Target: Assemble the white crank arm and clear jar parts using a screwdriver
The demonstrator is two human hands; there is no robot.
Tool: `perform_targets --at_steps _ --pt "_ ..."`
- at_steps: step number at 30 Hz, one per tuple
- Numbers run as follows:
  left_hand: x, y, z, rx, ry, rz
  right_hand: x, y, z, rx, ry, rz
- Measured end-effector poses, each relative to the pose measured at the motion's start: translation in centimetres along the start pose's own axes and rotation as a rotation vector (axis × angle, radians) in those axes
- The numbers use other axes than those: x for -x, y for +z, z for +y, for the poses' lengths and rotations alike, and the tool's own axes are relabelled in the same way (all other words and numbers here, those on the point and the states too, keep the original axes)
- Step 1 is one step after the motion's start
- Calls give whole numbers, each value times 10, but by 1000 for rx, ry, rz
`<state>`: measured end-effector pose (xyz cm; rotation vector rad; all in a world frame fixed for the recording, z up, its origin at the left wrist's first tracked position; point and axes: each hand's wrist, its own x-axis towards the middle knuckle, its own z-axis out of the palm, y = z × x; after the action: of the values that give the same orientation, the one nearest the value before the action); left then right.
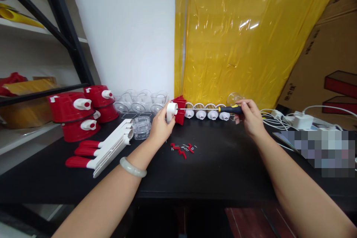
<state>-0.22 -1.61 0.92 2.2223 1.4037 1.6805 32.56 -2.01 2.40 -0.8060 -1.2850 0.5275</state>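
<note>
Ideally, the screwdriver (226,109) gripped in the right hand (252,118) should be aligned squarely with the white part (170,112) clasped in the left hand (161,124).

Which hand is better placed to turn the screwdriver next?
The right hand, I'd judge: it holds the screwdriver by its handle, while the left hand is busy holding the white part.

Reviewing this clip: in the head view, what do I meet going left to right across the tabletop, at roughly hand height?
Stacked red housings, stack of clear plastic pieces, left hand, white part, screwdriver handle, right hand, white adapter.
</note>
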Motion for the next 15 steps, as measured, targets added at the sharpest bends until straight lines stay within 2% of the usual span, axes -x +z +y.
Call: perform_targets --at_steps 3,8,15 --pt "0 0 1 -4 -7 4 1 1 -1 36 29 5" --pt "0 -1 2 -6 -22 -13 -4 0 4 -120 -13 -24" --pt "0 0 -1 15 -16 -20 -3 -3 4 21 -22 6"
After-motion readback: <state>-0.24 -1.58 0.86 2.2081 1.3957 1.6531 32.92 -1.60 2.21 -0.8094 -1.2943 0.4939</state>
